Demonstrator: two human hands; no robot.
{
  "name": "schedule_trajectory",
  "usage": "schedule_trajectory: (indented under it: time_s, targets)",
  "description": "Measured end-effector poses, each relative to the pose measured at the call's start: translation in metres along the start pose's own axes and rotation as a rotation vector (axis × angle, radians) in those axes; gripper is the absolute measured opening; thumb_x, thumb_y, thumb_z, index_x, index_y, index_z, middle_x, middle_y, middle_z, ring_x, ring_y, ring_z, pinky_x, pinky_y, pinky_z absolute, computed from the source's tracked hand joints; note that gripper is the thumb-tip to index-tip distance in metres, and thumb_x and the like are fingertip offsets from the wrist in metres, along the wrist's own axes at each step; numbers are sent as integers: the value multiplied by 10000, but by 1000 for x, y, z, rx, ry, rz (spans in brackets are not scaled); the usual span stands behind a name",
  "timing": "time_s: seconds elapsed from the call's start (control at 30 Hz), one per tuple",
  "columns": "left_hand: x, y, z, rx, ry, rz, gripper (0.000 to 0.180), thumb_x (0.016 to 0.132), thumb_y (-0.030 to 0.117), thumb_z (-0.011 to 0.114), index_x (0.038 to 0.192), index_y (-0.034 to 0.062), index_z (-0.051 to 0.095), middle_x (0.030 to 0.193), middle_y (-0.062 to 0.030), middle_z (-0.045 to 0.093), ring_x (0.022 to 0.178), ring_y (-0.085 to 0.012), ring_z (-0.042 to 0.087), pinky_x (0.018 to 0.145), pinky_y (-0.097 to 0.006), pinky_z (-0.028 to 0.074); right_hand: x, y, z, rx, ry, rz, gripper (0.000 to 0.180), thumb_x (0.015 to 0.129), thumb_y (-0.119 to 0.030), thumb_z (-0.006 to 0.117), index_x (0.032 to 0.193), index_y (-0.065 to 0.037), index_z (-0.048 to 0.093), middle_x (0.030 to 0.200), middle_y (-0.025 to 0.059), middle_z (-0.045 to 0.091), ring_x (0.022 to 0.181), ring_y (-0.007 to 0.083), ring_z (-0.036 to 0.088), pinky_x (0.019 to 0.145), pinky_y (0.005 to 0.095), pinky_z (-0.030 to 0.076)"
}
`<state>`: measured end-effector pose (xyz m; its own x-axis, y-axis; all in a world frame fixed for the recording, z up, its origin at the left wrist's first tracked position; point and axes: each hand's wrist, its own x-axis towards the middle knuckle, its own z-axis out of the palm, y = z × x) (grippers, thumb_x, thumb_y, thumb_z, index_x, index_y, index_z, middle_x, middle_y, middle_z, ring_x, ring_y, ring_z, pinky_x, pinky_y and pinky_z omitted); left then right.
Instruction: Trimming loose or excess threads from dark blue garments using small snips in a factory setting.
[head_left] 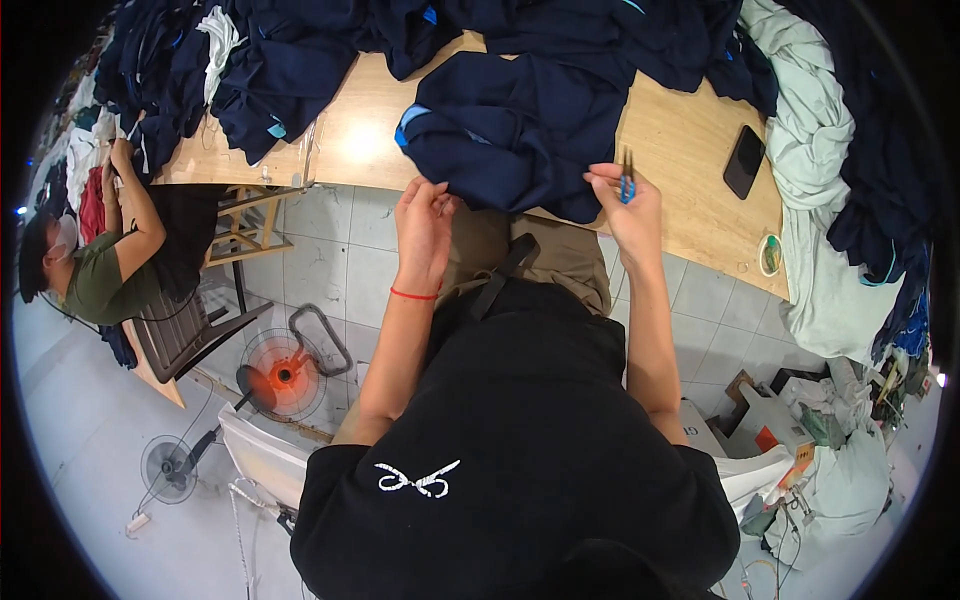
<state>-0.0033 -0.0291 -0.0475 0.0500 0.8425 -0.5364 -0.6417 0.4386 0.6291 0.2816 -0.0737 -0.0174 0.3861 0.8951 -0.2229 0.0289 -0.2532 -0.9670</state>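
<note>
A navy garment [510, 125] with light blue trim [412, 118] at its left end lies bunched on the wooden table [375, 120], its near edge hanging over toward my lap. My left hand [425, 225] is at the garment's near left corner, fingers curled in and pinched at the cloth's edge. On the other side, my right hand [632, 208] holds small thread snips [627, 185] with blue handles, the dark blades pointing away from me. Its thumb and forefinger meet the garment's right edge; whether they grip the cloth I cannot tell.
Dark garments [290, 75] pile along the table's far side. A black phone [744, 162] and a small round container [770, 255] sit at the right, beside pale green cloth [810, 130]. At left, a co-worker [110, 245] handles cloth; fans [285, 375] stand on the floor.
</note>
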Motion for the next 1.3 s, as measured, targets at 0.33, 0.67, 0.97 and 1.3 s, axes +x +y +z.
schedule_trajectory:
  time_s: [0.33,0.67,0.97,1.3]
  targets:
    - [29,17,8,-151,101,-39,172,1041,117,578,1152,37,684,1045,-27,737,996,-165,685,960,-335,528,44,-11,50,242,-169,363,182,1012,-196,786,1072,-34,731,780,-19,593,526,58,429,491,254,309]
    - [-12,65,-10,-425,-329,-106,329,1000,301,567,1156,30,670,1173,-173,751,1194,-351,694,1161,-528,474,-4,-55,-47,1177,-321,312,143,1028,-173,580,1052,-36,613,804,57,625,570,147,514,441,254,308]
    - [14,83,-3,-593,-921,-35,295,957,313,603,1041,32,635,1024,-147,743,1041,-315,713,1053,-511,519,-37,-72,-47,1154,-413,107,134,1093,-135,550,981,-62,559,787,29,580,562,99,475,444,233,319]
    - [2,66,12,-910,-552,-132,565,1078,414,562,1423,-26,637,1512,-172,644,1436,-317,578,1225,-516,420,-45,-100,-35,885,-176,176,205,1105,-174,621,930,-74,579,822,43,658,535,67,438,429,209,281]
